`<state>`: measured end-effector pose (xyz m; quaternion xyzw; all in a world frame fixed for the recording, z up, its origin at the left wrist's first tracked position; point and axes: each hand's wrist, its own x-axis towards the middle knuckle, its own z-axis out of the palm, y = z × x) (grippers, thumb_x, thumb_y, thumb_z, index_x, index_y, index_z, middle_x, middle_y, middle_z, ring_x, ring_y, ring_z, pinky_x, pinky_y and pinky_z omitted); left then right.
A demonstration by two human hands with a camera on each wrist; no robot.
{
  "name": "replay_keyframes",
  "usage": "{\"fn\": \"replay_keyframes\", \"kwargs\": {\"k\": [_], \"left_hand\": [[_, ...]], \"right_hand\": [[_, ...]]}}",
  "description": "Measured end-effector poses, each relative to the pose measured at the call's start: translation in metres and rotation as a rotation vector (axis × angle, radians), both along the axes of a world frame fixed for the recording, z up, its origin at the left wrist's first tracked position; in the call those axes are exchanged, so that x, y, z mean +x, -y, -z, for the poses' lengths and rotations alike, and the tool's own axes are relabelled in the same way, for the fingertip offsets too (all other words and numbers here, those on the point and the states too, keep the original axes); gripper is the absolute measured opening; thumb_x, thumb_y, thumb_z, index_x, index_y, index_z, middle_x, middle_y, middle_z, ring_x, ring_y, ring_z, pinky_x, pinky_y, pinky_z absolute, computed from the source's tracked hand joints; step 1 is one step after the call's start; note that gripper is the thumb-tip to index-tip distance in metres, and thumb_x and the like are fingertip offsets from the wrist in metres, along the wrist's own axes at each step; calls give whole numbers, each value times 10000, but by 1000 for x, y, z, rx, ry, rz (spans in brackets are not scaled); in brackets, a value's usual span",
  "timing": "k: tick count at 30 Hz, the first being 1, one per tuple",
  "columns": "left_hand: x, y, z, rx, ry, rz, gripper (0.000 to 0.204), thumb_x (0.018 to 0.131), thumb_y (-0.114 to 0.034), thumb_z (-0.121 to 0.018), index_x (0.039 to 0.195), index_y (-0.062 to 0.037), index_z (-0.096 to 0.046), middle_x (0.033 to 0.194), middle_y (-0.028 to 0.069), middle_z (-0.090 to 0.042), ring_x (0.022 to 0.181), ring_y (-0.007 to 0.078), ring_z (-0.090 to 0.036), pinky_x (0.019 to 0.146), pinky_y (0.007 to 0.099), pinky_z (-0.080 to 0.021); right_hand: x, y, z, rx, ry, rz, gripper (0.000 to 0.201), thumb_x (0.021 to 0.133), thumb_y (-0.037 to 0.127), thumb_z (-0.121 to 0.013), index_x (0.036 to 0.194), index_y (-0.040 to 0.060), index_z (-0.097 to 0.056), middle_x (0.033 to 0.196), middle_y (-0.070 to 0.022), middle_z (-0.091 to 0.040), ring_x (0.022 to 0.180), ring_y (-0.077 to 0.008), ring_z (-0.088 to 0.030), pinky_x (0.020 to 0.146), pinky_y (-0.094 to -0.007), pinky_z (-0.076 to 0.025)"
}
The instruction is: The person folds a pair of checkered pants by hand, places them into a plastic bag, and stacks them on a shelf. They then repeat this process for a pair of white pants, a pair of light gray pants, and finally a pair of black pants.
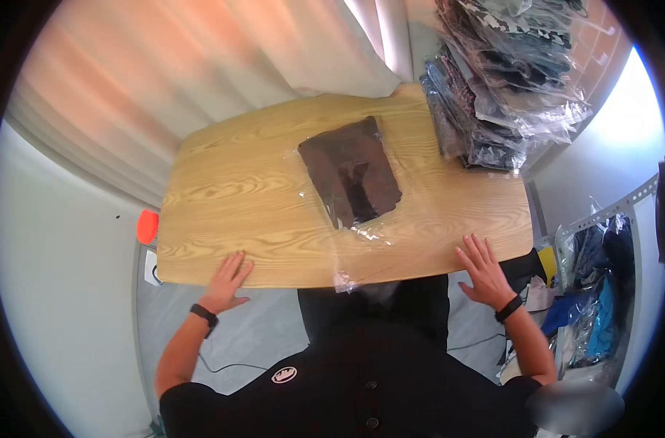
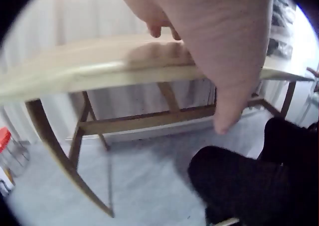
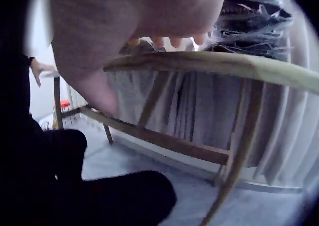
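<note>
A dark brown folded garment in a clear plastic bag [image 1: 353,174] lies slightly tilted on the wooden table [image 1: 230,175], the bag's loose end reaching the front edge. To its left, the left hand [image 1: 228,284] rests its fingertips on the table's front edge, thumb off the edge; the left wrist view shows this hand [image 2: 214,41] from close by. On the right, the right hand [image 1: 484,271] lies with spread fingers at the same edge, seen also in the right wrist view as a hand [image 3: 134,21] with its thumb below the tabletop. Neither hand touches the bag.
A tall pile of bagged garments [image 1: 500,87] stands at the table's back right. Curtains [image 1: 201,66] hang behind the table. More bagged clothes [image 1: 598,292] fill a rack at the right. A red stool [image 1: 148,227] is beyond the left edge, and cables lie on the floor.
</note>
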<state>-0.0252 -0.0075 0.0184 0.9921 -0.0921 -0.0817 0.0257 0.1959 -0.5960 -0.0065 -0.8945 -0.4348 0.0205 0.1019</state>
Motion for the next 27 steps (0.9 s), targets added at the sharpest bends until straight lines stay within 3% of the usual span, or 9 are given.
{"fn": "replay_keyframes", "kwargs": {"k": [5, 8, 12, 16, 19, 27], "left_hand": [[30, -45, -35, 275, -150, 264, 1009, 577, -432, -840, 1432, -118, -406, 1527, 224, -277, 1400, 401, -288, 1163, 498, -221], [47, -65, -19, 252, -206, 524, 941, 609, -521, -784, 1385, -97, -459, 1510, 238, -301, 1398, 397, -293, 1161, 521, -214], [48, -86, 3, 210, -221, 550, 887, 636, -569, -728, 1347, -92, -498, 1474, 259, -350, 1386, 409, -310, 1151, 551, -215], [51, -93, 14, 190, -256, 531, 924, 605, -589, -738, 1357, -115, -487, 1447, 261, -382, 1357, 431, -341, 1124, 584, -234], [49, -104, 21, 73, -217, 531, 936, 601, -586, -740, 1383, -148, -469, 1468, 238, -363, 1355, 408, -347, 1110, 591, -241], [48, -112, 32, -57, -75, 580, 885, 537, -578, -755, 1294, -173, -538, 1413, 196, -425, 1314, 370, -388, 1078, 582, -263]], "right_hand": [[50, 38, -18, -320, 104, -198, 885, 666, 222, -767, 1458, 150, -379, 1536, -166, -301, 1439, -339, -253, 1173, -533, -187], [82, 43, -29, -400, 91, -356, 982, 635, 293, -803, 1487, 183, -328, 1565, -157, -243, 1448, -323, -238, 1174, -531, -182], [115, 41, -33, -423, -1, -566, 1110, 595, 405, -826, 1519, 182, -254, 1587, -188, -160, 1463, -347, -185, 1181, -538, -147], [131, 42, -22, -504, -7, -678, 1113, 652, 494, -744, 1544, 160, -169, 1584, -248, -95, 1473, -396, -108, 1182, -546, -115], [137, 48, -9, -405, -7, -692, 1046, 646, 530, -699, 1527, 178, -257, 1571, -243, -176, 1457, -407, -180, 1169, -562, -154], [141, 52, 3, -328, -69, -664, 1026, 647, 499, -676, 1526, 174, -259, 1571, -246, -172, 1459, -410, -170, 1164, -575, -148]]}}
